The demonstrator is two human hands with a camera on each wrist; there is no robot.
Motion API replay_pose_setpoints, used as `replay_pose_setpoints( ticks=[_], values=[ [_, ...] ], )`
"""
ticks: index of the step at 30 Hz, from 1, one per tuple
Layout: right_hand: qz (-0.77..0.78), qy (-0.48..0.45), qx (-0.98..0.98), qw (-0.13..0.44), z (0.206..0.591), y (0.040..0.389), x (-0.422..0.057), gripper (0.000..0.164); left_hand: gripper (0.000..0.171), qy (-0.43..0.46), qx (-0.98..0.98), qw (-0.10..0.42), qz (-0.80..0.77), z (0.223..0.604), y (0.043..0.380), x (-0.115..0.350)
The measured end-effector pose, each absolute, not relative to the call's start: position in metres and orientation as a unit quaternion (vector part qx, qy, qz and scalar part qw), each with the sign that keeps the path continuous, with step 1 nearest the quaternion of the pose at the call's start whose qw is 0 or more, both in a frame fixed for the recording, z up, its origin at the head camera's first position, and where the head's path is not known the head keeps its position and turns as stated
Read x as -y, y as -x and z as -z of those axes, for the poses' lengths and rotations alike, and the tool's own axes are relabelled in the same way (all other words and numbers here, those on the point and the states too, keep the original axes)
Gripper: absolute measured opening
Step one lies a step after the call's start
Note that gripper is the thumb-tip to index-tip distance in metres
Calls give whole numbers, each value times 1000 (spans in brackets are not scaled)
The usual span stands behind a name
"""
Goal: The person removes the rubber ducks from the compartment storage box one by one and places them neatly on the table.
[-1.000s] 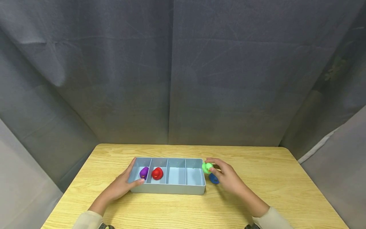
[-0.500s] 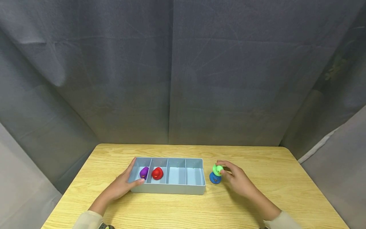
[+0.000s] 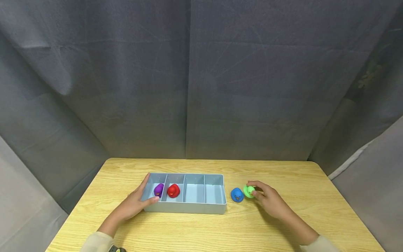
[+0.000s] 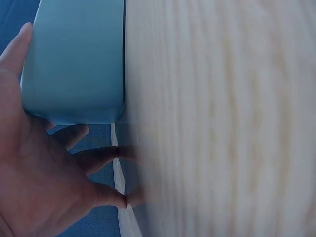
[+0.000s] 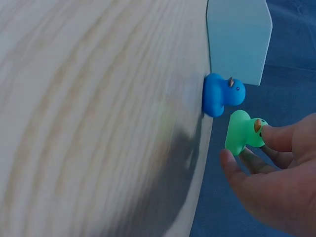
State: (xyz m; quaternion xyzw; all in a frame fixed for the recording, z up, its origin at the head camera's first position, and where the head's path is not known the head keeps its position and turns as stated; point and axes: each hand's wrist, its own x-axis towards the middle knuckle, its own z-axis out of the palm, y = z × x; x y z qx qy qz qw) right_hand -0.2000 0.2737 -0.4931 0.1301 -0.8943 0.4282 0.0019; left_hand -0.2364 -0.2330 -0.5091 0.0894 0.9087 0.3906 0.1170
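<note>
My right hand pinches a light green rubber duck between thumb and fingers. In the right wrist view the green duck is held off the table, its base facing the tabletop. Just left of it a blue rubber duck stands on the table, close to the right end of a grey-blue divided box. My left hand grips the box's left end, thumb over the front rim and fingers along the end. A purple rubber duck sits in the leftmost compartment, a red rubber duck in the one beside it.
The light wooden table has its far edge behind the box. Grey curtains hang behind it and at both sides. The box's two right compartments hold nothing.
My right hand has carried the green duck rightward, from beside the box's right end, past the blue duck to its right side. The left hand and box have stayed still.
</note>
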Motion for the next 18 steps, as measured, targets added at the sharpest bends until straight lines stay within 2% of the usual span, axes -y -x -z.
replay_pose_setpoints(
  ticks=[9, 18],
  values=[
    [-434, -106, 894, -41, 498, 199, -280, 32, 104, -94, -909, 116, -390, 510, 237, 234],
    [-431, -108, 894, -59, 503, 200, -282, 33, 104, -97, -910, 111, -388, 509, 236, 233]
  ],
)
